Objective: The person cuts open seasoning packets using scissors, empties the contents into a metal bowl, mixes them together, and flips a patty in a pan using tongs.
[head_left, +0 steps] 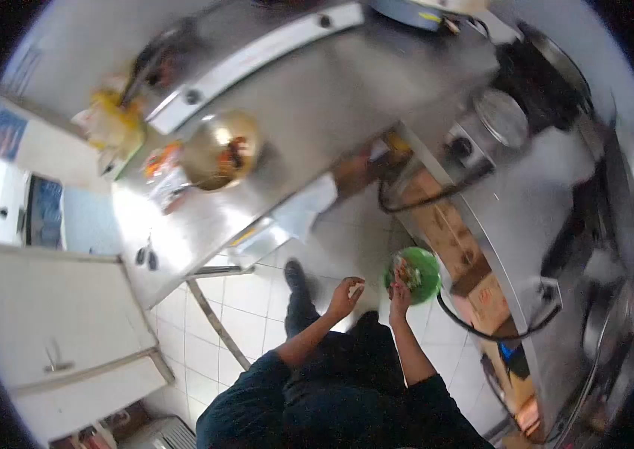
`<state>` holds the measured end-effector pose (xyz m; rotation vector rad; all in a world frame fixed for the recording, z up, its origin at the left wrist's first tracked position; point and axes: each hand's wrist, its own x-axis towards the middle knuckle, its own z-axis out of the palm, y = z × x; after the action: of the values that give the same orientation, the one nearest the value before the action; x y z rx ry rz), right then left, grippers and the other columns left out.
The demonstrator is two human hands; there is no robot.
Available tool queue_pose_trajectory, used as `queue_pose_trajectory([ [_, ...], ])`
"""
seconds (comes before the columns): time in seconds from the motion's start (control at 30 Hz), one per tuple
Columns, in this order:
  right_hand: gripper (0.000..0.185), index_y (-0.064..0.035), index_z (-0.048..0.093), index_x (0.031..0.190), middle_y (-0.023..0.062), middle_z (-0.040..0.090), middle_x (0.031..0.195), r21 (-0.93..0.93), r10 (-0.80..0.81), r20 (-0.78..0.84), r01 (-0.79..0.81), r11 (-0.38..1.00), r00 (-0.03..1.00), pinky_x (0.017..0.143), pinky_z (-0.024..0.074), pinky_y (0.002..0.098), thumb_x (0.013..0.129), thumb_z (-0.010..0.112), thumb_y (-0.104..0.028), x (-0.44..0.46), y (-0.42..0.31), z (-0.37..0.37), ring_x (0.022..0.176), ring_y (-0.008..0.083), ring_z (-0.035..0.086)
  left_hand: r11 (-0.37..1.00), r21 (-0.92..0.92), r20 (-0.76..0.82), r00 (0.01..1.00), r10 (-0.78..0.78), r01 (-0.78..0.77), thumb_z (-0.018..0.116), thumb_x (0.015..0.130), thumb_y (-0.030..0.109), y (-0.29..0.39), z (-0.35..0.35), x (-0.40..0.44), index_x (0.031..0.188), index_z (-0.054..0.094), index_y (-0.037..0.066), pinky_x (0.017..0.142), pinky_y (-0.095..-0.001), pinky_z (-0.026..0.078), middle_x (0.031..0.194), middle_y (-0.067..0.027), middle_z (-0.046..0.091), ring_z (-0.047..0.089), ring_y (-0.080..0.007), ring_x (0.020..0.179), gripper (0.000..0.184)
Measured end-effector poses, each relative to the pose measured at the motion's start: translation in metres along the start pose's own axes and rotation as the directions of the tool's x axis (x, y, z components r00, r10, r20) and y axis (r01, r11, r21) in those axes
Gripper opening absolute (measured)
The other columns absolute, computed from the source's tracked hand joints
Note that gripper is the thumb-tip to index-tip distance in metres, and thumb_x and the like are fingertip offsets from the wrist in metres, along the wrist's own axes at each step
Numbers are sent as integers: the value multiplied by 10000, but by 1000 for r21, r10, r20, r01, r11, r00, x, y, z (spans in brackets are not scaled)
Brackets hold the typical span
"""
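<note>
My left hand (pixel 344 298) is closed, its fingers curled in over the floor to the left of the green basin. A small pale patch shows at its fingertips, too small to name. My right hand (pixel 400 298) reaches over the near left rim of the green basin (pixel 430 283), fingers drawn together; anything they hold is too blurred to make out. Mixed whitish and reddish scraps (pixel 405 271) lie in the basin below the fingers.
Ahead, a steel counter (pixel 317 97) carries a metal bowl (pixel 208 165) with dark red food, a plastic bag (pixel 167 176) and scissors (pixel 148 257). To the right stands a steel stove unit (pixel 526 194) with a black hose and cardboard boxes (pixel 444 224) below. White floor tiles lie underfoot.
</note>
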<state>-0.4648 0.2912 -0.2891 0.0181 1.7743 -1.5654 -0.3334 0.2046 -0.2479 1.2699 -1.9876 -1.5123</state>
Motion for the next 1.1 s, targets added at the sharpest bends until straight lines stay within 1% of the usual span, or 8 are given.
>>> queue_pose_trajectory([
  [0.07,240,-57,533,979,6,520,793,60,-163,216,154,986,963,589,372,209,842,495,-250,-21,-51,56,691,83,482,981,-5,-162,969,189,-192,583,762,113,41,-66,-11,965,502,52,699,-300,423,964,-116,520,514,-209,839,227],
  [0.17,225,-37,533,957,-3,504,768,193,-385,414,334,923,825,574,371,210,851,487,-230,-45,-105,141,642,88,466,974,-156,-524,850,60,-165,541,777,71,83,-166,-21,886,438,23,706,-295,401,878,-92,471,480,-164,776,157],
  [0.3,236,-51,493,996,-3,483,799,371,-519,386,387,844,763,595,368,213,842,502,-230,-70,-160,250,664,91,466,912,-119,-913,405,56,-394,491,823,85,42,-294,5,1023,344,41,729,-258,366,940,-64,403,413,-131,834,252],
  [0.37,327,-54,415,1059,36,442,907,353,-510,236,416,838,827,677,368,260,818,527,-244,-77,-182,298,809,123,447,968,-91,-951,307,-16,-232,530,807,161,31,-363,17,1105,372,7,733,-269,379,1072,-107,415,443,-160,876,371],
  [0.63,492,-68,299,1155,104,335,1105,222,-188,92,164,961,978,891,278,388,767,573,-195,-60,-197,381,1072,220,324,977,-143,-728,652,-211,156,701,659,229,-37,-495,111,1194,265,1,712,-316,456,1029,-230,483,538,-258,841,727],
  [0.87,405,-20,360,1136,90,409,1065,57,-230,256,223,973,939,873,312,329,799,547,-148,-26,-212,378,1022,200,394,900,-404,-766,598,-235,-164,707,643,120,0,-447,107,1130,311,30,703,-305,464,1013,-163,463,531,-217,869,635],
  [1.0,362,-1,410,1072,81,445,1031,85,-179,322,160,983,930,839,338,323,803,562,-191,-8,-221,377,959,183,434,904,-368,-764,625,-161,-216,667,653,37,2,-427,112,1098,339,40,732,-309,445,1040,-136,436,501,-205,914,552],
  [1.1,326,-43,449,1041,35,497,883,-128,-134,351,189,974,927,729,397,272,803,566,-232,19,-224,367,831,139,491,923,-303,-795,597,-108,-237,652,643,-5,29,-424,121,1063,372,45,748,-301,423,1010,-112,455,481,-192,944,507],
])
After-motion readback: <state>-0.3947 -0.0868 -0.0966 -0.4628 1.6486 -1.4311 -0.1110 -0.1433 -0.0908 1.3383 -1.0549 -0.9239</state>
